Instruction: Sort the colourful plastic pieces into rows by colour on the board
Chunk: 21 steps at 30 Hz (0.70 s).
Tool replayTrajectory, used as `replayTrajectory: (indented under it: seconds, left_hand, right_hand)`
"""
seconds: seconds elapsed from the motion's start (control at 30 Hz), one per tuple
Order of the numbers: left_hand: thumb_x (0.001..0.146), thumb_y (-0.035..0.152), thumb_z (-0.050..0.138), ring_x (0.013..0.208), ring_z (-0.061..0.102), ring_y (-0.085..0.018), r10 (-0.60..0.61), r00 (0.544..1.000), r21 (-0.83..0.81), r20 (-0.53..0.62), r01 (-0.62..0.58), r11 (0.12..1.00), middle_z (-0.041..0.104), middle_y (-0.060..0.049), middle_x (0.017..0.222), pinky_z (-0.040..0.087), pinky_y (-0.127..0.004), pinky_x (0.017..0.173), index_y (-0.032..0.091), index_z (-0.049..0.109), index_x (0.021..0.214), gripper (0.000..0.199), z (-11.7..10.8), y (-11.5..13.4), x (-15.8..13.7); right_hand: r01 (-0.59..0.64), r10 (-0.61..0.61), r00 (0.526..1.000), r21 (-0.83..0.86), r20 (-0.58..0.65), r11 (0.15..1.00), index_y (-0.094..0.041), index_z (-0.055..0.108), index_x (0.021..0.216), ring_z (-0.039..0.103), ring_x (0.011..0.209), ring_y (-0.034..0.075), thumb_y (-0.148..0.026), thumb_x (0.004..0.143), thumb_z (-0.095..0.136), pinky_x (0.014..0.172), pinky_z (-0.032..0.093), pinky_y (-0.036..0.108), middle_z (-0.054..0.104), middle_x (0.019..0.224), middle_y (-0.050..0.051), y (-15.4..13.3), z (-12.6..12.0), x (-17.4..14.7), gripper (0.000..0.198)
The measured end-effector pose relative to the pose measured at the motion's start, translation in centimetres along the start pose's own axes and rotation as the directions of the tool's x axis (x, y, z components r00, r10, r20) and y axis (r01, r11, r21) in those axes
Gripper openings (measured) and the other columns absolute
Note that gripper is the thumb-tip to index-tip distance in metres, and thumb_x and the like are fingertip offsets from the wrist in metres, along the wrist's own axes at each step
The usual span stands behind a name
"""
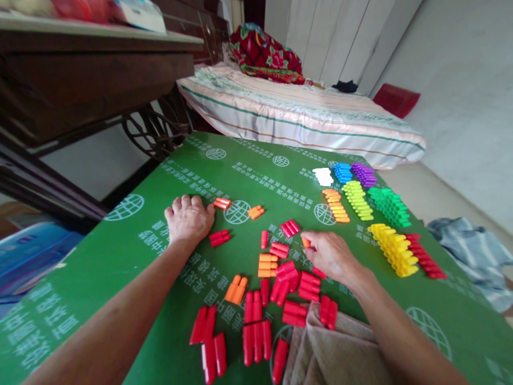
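Observation:
My left hand (189, 218) rests palm down on the green board, its fingers slightly apart, holding nothing. Close to its thumb lies an orange piece of joined plastic pegs (222, 203), with a red peg piece (220, 238) nearer to me. My right hand (331, 255) pinches a small orange plastic peg (305, 242) between thumb and fingers, just above the board. Beside it sits a red peg piece (290, 228); another is partly covered by the hand. Several loose red and orange pieces, including an orange block (267, 265) and a red block (257, 342), are scattered between my arms.
Sorted rows stand at the right: white (323, 176), blue (342, 172), purple (364, 175), orange (335, 205), lime (358, 200), green (389, 206), yellow (393, 249) and red (425, 256). A folded brown cloth (340, 350) lies at the near edge. Beyond is a bed (296, 109).

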State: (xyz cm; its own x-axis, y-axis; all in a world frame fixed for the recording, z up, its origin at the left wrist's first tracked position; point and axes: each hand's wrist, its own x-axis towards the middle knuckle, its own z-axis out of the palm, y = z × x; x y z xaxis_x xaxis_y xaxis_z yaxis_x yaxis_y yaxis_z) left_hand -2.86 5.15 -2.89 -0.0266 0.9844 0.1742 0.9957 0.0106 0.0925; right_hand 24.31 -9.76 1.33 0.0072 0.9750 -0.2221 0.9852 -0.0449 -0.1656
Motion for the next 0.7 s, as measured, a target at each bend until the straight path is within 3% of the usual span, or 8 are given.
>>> replayTrajectory:
  seconds: [0.2,0.43,0.6,0.7]
  left_hand:
    - [0.086,0.047,0.027,0.129,0.037,-0.039,-0.008,1.000,-0.004,0.006,0.008,1.000,0.049,-0.024,0.134,0.033,-0.054,0.103,0.007,0.054,0.120,0.059,-0.1,0.1,0.0]
    - [0.086,0.047,0.027,0.128,0.038,-0.040,0.000,1.000,0.012,-0.002,0.000,1.000,0.050,-0.024,0.133,0.034,-0.055,0.102,0.007,0.054,0.119,0.059,0.3,-0.1,0.2]
    - [0.087,0.048,0.026,0.127,0.039,-0.039,0.011,1.000,0.038,0.010,-0.012,0.999,0.051,-0.023,0.131,0.035,-0.054,0.102,0.007,0.054,0.119,0.059,-0.1,-0.1,0.1]
    - [0.087,0.049,0.025,0.128,0.038,-0.039,0.016,0.999,0.036,0.032,-0.017,0.999,0.049,-0.023,0.132,0.035,-0.055,0.103,0.006,0.052,0.119,0.060,-0.5,-0.1,0.1]
  right_hand:
    - [0.003,-0.005,0.999,0.041,0.043,0.999,-0.024,0.065,0.092,0.060,0.071,0.016,-0.028,0.084,0.061,0.058,0.028,0.026,0.068,0.075,0.000,-0.7,0.1,0.2,0.010]
    - [0.020,-0.028,0.997,0.101,0.072,0.995,-0.022,0.064,0.083,0.055,0.062,0.012,-0.022,0.078,0.067,0.055,0.025,0.024,0.063,0.067,-0.004,0.1,0.2,0.2,0.006]
    - [-0.011,0.017,1.000,0.217,-0.025,0.976,-0.024,0.066,0.085,0.055,0.059,0.012,-0.028,0.077,0.066,0.054,0.027,0.023,0.063,0.065,-0.005,1.3,0.5,0.3,0.009]
    - [-0.133,0.197,0.962,0.305,-0.187,0.943,-0.026,0.068,0.094,0.057,0.060,0.014,-0.037,0.076,0.066,0.054,0.032,0.023,0.063,0.066,-0.005,4.2,0.3,1.2,0.022]
